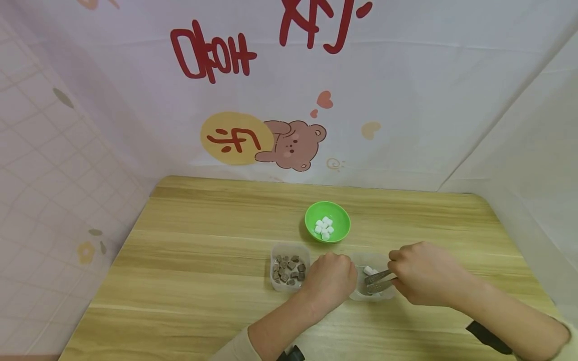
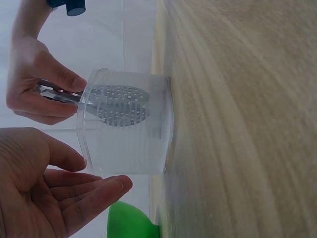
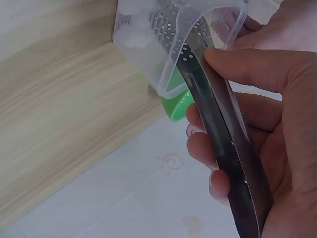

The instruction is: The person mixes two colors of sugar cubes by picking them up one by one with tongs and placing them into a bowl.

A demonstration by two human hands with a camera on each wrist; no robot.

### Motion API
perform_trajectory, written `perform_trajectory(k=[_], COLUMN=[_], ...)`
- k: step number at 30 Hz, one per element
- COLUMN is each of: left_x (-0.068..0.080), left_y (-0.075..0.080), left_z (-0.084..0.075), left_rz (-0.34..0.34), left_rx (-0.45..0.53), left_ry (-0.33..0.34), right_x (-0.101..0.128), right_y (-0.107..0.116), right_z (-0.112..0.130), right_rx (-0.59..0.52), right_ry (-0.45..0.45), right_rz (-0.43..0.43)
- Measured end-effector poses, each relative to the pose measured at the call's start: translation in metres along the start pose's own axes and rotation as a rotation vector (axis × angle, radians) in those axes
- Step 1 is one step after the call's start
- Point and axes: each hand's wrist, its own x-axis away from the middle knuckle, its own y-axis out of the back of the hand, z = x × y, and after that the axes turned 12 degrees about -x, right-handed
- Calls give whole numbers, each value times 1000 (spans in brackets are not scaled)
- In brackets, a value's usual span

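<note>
My right hand (image 1: 426, 273) holds perforated metal tongs (image 3: 218, 124), thumb on one side and fingers curled round the other. The tongs' perforated heads (image 2: 121, 105) reach down into a clear plastic container (image 2: 124, 158) standing on the table. White cubes (image 1: 370, 271) lie in that container; whether the tongs grip one is hard to see. At the container's left side, my left hand (image 1: 331, 281) pinches its rim between thumb and fingers. Behind it sits a green bowl (image 1: 340, 228) with several white cubes (image 1: 324, 228) in it.
Left of my left hand is a second clear container (image 1: 284, 246) with several brown cubes (image 1: 289, 268). The wood-patterned table (image 1: 203, 265) meets a white printed cloth (image 1: 406, 140) at the back, with more cloth at both sides.
</note>
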Motion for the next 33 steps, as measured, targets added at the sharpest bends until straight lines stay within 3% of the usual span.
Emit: perform_trajectory(k=[13,19,25,33], left_x=[0,0,-1,-2], left_y=[0,1,1,2], left_z=[0,0,0,0], left_rz=[-9,1,-15,10], left_rx=[-11,17,11,15], left_ry=[-2,4,-1,-7], right_x=[13,15,2,-23], right_y=[6,20,25,-1], right_z=[-14,-25,-38,-50], right_rx=[-144,-161,-132,-128], right_ry=[-48,-47,-71,-109], right_rz=[-207,-377,-504,-614])
